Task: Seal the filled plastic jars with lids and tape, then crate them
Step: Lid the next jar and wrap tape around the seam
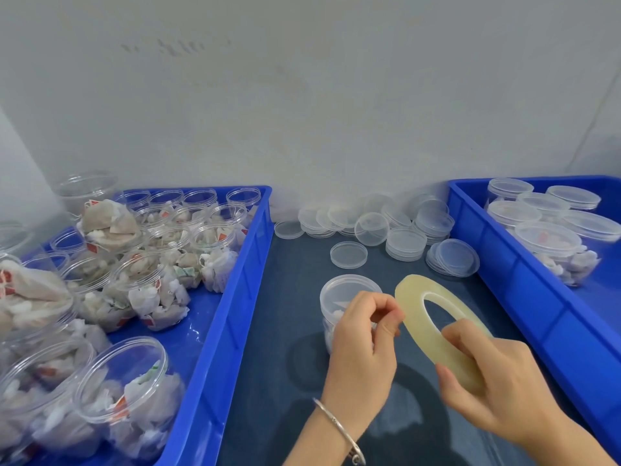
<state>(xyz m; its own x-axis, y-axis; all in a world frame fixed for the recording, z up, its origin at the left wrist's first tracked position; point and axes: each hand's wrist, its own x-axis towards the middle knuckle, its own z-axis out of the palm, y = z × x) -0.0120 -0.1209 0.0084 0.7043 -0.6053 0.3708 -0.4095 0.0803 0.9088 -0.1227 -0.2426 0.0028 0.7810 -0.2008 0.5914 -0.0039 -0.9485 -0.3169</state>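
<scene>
Right hand (497, 381) grips tape roll (433, 327); left hand (363, 338) pinches at roll edge, tape end too thin to confirm. Risk: end slips, resticks; elbow nudges lidded jar (346, 297) on worktop (268, 381).

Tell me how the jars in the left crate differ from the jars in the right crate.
The jars in the left crate are open, with no lids; several lie tipped on their sides, like the near jar. The jars in the right crate carry clear lids, like the front jar, and are fewer. Both sets are clear plastic and hold white sachets.
</scene>
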